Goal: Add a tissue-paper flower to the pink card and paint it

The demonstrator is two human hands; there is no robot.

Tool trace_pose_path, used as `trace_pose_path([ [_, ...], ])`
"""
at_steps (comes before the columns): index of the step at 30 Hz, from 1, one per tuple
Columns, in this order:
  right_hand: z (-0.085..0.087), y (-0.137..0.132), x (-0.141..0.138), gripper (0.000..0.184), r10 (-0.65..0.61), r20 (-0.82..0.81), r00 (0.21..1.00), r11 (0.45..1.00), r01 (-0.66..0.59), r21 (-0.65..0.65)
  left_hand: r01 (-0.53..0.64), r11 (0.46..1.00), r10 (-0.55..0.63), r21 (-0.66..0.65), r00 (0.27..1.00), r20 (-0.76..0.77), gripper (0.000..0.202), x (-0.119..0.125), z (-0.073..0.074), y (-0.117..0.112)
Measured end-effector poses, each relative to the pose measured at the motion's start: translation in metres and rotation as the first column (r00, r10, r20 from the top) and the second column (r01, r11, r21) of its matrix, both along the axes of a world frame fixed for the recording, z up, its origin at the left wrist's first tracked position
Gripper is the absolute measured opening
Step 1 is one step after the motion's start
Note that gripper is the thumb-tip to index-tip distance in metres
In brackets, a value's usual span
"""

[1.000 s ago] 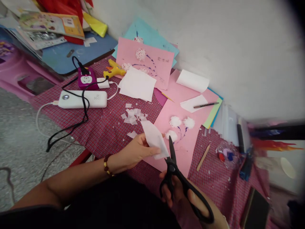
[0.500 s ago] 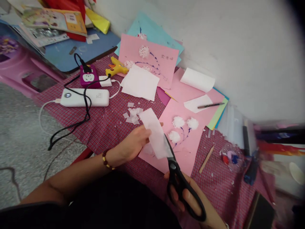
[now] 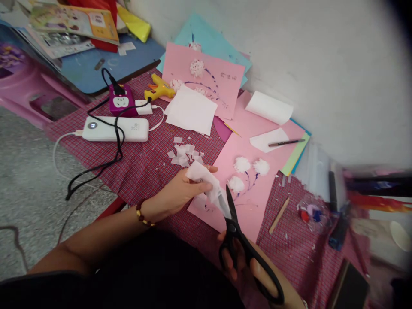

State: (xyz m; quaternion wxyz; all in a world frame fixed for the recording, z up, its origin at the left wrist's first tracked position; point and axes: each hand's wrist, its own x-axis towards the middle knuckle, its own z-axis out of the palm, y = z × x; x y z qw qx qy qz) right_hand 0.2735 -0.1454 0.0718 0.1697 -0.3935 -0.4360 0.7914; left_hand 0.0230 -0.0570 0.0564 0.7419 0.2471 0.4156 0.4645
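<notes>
My left hand, a bead bracelet at its wrist, pinches a strip of white tissue paper above the red checked cloth. My right hand grips black scissors, whose blades point up at the strip's lower right end. Just beyond lies a pink sheet bearing three white tissue puffs on drawn purple stems. A small heap of white paper scraps rests on the cloth left of the strip.
A white power bank, a purple socket and black cable lie at left, next to a yellow glue gun. More pink and blue sheets, white paper and a pencil sit against the wall. Markers and a stick lie right.
My left hand has bunched and lowered the tissue strip, which stood flatter and higher before. The scissors stay at its lower end, their blades shifting slightly.
</notes>
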Motion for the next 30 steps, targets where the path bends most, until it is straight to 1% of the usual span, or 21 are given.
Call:
trace_pose_path([
  [3, 0.0, 0.002, 0.0, 0.07, 0.02, 0.004, 1.0, 1.0, -0.02, -0.007, -0.039, 0.999, 0.039, -0.023, 0.999, -0.008, 0.043, -0.002, 0.003, 0.003],
  [6, 0.004, 0.006, -0.001, 0.068, 0.055, 0.001, 0.998, 0.998, -0.055, -0.034, -0.071, 0.997, 0.07, -0.021, 0.997, -0.017, 0.044, -0.002, 0.008, 0.005],
  [9, 0.01, 0.008, -0.004, 0.064, 0.041, -0.001, 0.999, 0.997, -0.041, -0.059, -0.034, 0.999, 0.033, -0.013, 0.999, -0.009, 0.044, 0.0, 0.01, 0.004],
  [12, 0.014, 0.005, -0.008, 0.061, -0.019, 0.009, 1.0, 0.997, 0.019, -0.07, -0.009, 1.0, 0.009, 0.008, 1.0, 0.028, 0.038, 0.001, 0.009, 0.002],
  [16, 0.012, 0.0, -0.011, 0.058, -0.126, -0.006, 0.992, 0.989, 0.125, -0.083, 0.065, 0.998, -0.066, 0.022, 0.997, 0.047, 0.034, 0.004, 0.003, -0.002],
  [17, 0.011, 0.0, -0.011, 0.058, -0.135, -0.018, 0.991, 0.986, 0.132, -0.098, 0.09, 0.996, -0.091, 0.026, 0.995, 0.051, 0.034, 0.004, 0.002, -0.004],
  [21, 0.007, 0.003, -0.013, 0.062, -0.092, -0.08, 0.993, 0.985, 0.079, -0.153, 0.148, 0.989, -0.149, 0.01, 0.988, 0.036, 0.042, 0.008, 0.0, -0.008],
  [22, 0.006, 0.003, -0.014, 0.062, -0.105, -0.085, 0.991, 0.981, 0.09, -0.17, 0.15, 0.989, -0.15, 0.002, 0.988, 0.026, 0.045, 0.009, 0.001, -0.009],
  [24, 0.005, 0.001, -0.016, 0.06, -0.168, -0.077, 0.983, 0.971, 0.152, -0.184, 0.146, 0.989, -0.146, -0.002, 0.989, 0.016, 0.047, 0.01, 0.003, -0.009],
  [27, 0.003, -0.003, -0.017, 0.059, -0.161, -0.052, 0.986, 0.976, 0.151, -0.154, 0.142, 0.99, -0.143, 0.01, 0.989, 0.026, 0.043, 0.011, 0.005, -0.009],
  [30, 0.003, -0.005, -0.017, 0.054, -0.156, 0.02, 0.987, 0.982, 0.158, -0.108, 0.149, 0.988, -0.151, 0.031, 0.986, 0.066, 0.038, 0.01, 0.001, -0.009],
])
